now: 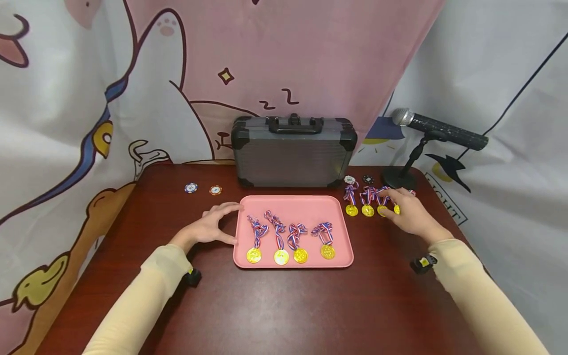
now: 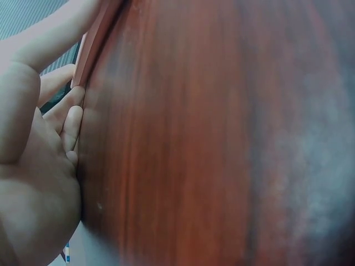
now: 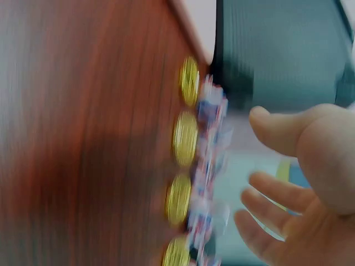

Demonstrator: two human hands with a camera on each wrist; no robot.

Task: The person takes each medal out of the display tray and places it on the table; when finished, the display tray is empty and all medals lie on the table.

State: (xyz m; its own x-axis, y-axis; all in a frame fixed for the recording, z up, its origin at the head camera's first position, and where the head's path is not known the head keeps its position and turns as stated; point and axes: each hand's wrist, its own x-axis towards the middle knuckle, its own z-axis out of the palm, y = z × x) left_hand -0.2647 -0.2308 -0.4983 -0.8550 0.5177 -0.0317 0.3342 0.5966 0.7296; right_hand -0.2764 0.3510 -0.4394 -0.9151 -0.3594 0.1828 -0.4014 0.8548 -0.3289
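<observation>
Fingers of the right hand [image 1: 410,214] are spread loosely over the right end of a medal row [image 1: 368,210]; nothing is seen grasped, and whether any ribbon is touched cannot be told, the right wrist view being blurred. By the left hand [image 1: 206,224], the left rim of the pink tray [image 1: 310,202] is touched with thumb and fingers parted, no clenching shown; it is probably being steadied. Four gold medals with striped ribbons [image 1: 281,257] are laid out in the tray, discs toward the near rim, the rightmost set a bit apart. Four more discs are seen in the row on the table [image 1: 288,305], just right of the tray, ribbons bunched behind them. The step in hand is judged to be a reach for a row medal; for a lift, the right fingers would need to be lowered and one ribbon or disc pinched without its neighbours being snagged. Behind the tray a grey case [image 1: 293,160] is stood upright, flanked by poker chips [image 1: 191,188] on both sides; at far right a microphone [image 1: 448,133] is mounted on a black stand [image 1: 414,154], and all is backed by printed cloth [image 1: 310,59].
</observation>
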